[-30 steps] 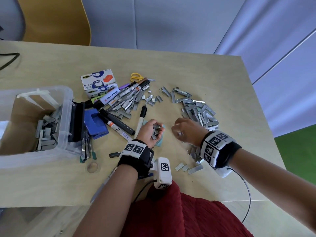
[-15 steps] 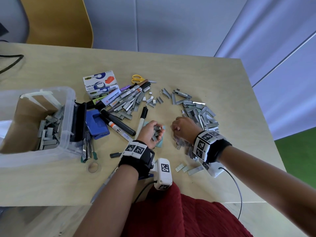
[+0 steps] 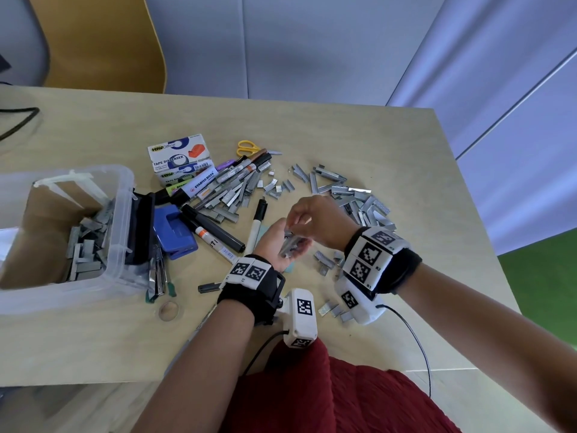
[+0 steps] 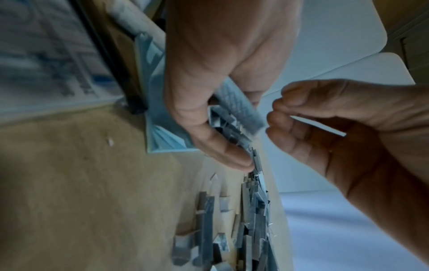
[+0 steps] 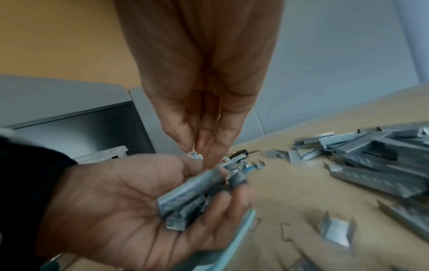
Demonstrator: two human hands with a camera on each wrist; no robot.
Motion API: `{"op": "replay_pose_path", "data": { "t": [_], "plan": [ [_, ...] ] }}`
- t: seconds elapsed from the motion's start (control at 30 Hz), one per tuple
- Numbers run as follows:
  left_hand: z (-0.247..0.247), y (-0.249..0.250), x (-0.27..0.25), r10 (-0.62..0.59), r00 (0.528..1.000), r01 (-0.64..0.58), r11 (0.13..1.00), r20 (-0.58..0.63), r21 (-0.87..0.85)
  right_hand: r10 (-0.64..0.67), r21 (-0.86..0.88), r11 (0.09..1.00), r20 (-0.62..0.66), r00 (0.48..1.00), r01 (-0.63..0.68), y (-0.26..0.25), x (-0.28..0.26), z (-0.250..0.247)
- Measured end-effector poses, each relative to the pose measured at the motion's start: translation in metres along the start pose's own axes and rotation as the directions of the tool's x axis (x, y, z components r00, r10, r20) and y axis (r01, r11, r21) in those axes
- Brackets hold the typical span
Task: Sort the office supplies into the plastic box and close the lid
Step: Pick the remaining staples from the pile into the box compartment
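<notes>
A clear plastic box stands open at the left, with several staple strips in it. My left hand is palm up at the table's middle, its fingers curled round a bunch of staple strips. Right above that palm my right hand points its bunched fingertips down and pinches the end of one strip. More loose strips lie in a heap to the right and among the markers.
Two tape dispenser cartons, yellow scissors, a blue hole punch, a black stapler, a tape roll and a teal pad lie about. A yellow chair stands behind the table.
My right hand has lifted off the heap on the table and moved left over my left palm. The left hand has stayed in place with its bunch of strips.
</notes>
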State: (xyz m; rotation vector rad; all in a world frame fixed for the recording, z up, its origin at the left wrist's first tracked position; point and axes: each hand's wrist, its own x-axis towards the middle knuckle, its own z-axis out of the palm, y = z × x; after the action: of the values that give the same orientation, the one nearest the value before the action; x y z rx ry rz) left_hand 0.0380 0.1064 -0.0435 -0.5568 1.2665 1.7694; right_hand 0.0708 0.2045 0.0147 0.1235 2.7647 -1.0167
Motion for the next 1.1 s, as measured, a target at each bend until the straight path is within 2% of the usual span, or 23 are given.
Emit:
{"op": "replay_pose_path", "data": {
  "t": [0.07,0.13,0.2,0.23,0.27,0.33,0.4,0.43,0.57,0.67,0.83,0.93,0.97,1.0,1.03,1.07,1.1],
  "plan": [
    [-0.003,0.000,0.000,-0.029,1.000,0.029,1.000,0.006,-0.003,-0.022,-0.017,1.000,-0.005,1.000,0.022,0.001,-0.001,0.000],
    [-0.007,-0.001,0.002,-0.070,0.998,0.070,0.997,-0.001,0.030,-0.019,0.011,1.000,-0.086,0.996,0.020,0.006,-0.003,-0.004],
    [-0.012,-0.003,0.005,-0.071,0.997,0.072,0.996,-0.015,0.059,0.041,0.047,0.998,-0.159,0.986,-0.033,0.016,-0.006,-0.009],
    [-0.013,-0.003,0.006,-0.062,0.998,0.064,0.996,-0.024,0.063,0.073,0.031,0.997,-0.147,0.986,-0.069,0.021,-0.009,-0.011],
    [-0.014,-0.005,0.006,-0.052,0.998,0.054,0.997,-0.030,0.063,0.098,-0.014,0.995,-0.092,0.991,-0.100,0.027,-0.013,-0.010],
    [-0.014,-0.006,0.006,-0.034,0.999,0.036,0.998,-0.029,0.054,0.118,-0.178,0.979,0.100,0.988,-0.099,0.037,-0.024,-0.003],
    [-0.014,-0.008,0.006,-0.025,0.999,0.027,0.998,-0.029,0.052,0.132,-0.337,0.941,0.266,0.955,-0.036,0.045,-0.035,0.010],
    [-0.015,-0.009,0.006,-0.025,0.999,0.026,0.998,-0.029,0.057,0.125,-0.380,0.925,0.295,0.947,-0.004,0.048,-0.038,0.017],
    [-0.015,-0.011,0.005,-0.023,1.000,0.024,0.997,-0.016,0.070,0.054,-0.392,0.919,0.210,0.976,0.033,0.053,-0.037,0.035],
    [-0.017,-0.012,0.002,-0.018,1.000,0.019,0.997,-0.006,0.078,0.058,-0.373,0.928,0.166,0.984,0.008,0.057,-0.031,0.042],
    [-0.026,-0.009,-0.003,0.003,1.000,-0.003,0.999,-0.014,0.049,0.156,-0.208,0.968,0.047,0.987,-0.143,0.055,-0.025,0.042],
    [-0.034,-0.007,-0.006,0.024,0.999,-0.022,0.999,-0.042,0.044,0.257,-0.009,0.966,-0.020,0.966,-0.257,0.051,-0.024,0.043],
    [-0.037,-0.006,-0.007,0.028,0.998,-0.026,0.999,-0.050,0.039,0.299,0.144,0.945,-0.025,0.954,-0.293,0.049,-0.023,0.041],
    [-0.040,-0.005,-0.008,0.032,0.998,-0.030,0.999,-0.057,0.035,0.340,0.351,0.883,-0.020,0.940,-0.312,0.047,-0.023,0.039],
    [-0.043,-0.005,-0.009,0.035,0.997,-0.032,0.999,-0.065,0.033,0.374,0.576,0.758,0.001,0.927,-0.307,0.046,-0.024,0.036],
    [-0.045,-0.004,-0.010,0.037,0.997,-0.034,0.999,-0.074,0.033,0.390,0.776,0.565,0.046,0.920,-0.279,0.045,-0.025,0.033],
    [-0.047,-0.003,-0.011,0.037,0.996,-0.034,0.999,-0.083,0.033,0.375,0.916,0.323,0.105,0.921,-0.236,0.046,-0.026,0.029]
  ]
}}
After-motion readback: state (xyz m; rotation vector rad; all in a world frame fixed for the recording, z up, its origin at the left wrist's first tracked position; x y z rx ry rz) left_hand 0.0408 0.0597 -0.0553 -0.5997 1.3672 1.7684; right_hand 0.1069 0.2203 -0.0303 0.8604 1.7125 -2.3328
